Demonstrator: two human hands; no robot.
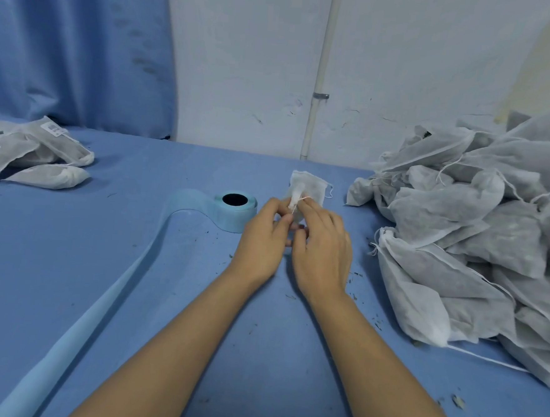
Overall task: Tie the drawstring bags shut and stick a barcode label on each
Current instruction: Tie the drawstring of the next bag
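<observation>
Tying is the step in hand: the left hand (263,236) and right hand (323,249) both pinch the drawstring (300,202) at the neck of a small bag (309,184), which rises just beyond the fingertips. The knot looks unfinished, though it is too small to tell. Next comes a label from the roll (234,210), just left of the fingers. The untied pile (476,242) crowds the right; open tablecloth (275,322) lies behind the wrists.

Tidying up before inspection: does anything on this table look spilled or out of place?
Yes. Dark crumbs lie scattered over the blue table near the bag pile, likely leaked contents. The label roll trails a loose strip toward the near edge.
</observation>
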